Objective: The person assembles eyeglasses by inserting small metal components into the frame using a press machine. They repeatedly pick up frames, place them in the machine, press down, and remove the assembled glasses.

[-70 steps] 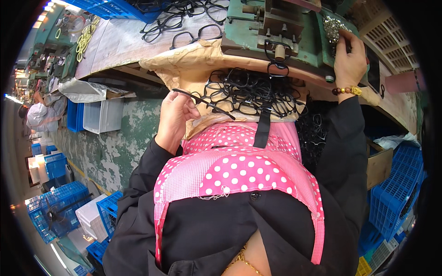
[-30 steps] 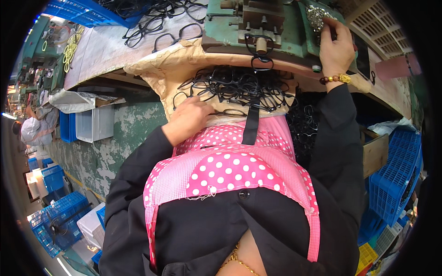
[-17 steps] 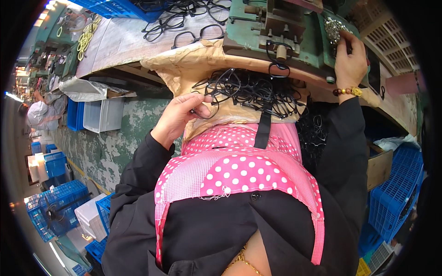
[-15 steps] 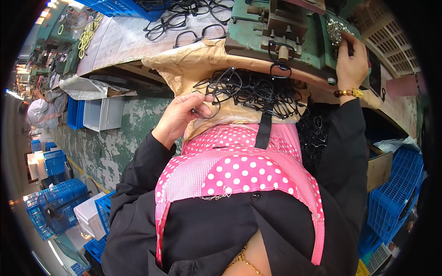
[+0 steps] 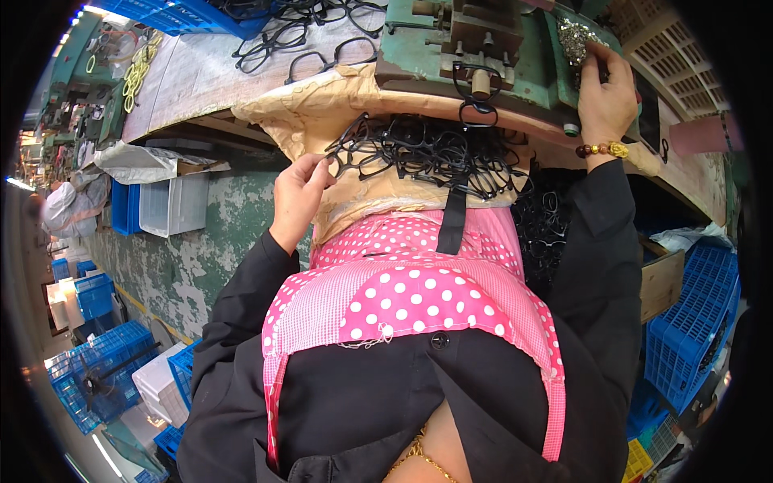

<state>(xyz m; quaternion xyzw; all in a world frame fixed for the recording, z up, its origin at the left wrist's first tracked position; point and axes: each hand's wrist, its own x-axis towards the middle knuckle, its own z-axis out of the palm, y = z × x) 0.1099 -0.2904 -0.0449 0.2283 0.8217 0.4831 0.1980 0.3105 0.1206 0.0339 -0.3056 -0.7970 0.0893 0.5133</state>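
At near left, our left hand (image 5: 299, 196) pinches narrowly beside black frames (image 5: 435, 151), heaped on brown paper (image 5: 362, 193) probably for easy reach, while far right our right hand (image 5: 607, 101) bends over silvery parts (image 5: 572, 42), either's hold unclear.

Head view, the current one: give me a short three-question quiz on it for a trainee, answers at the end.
1. Which hand is at the silver heap?
2. True or false: the apron is plain black.
3. What colour is the sheet under the frame pile? A) blue, B) tan, C) green.

Key:
1. The right hand.
2. False; it is pink and white, partly dotted.
3. B.
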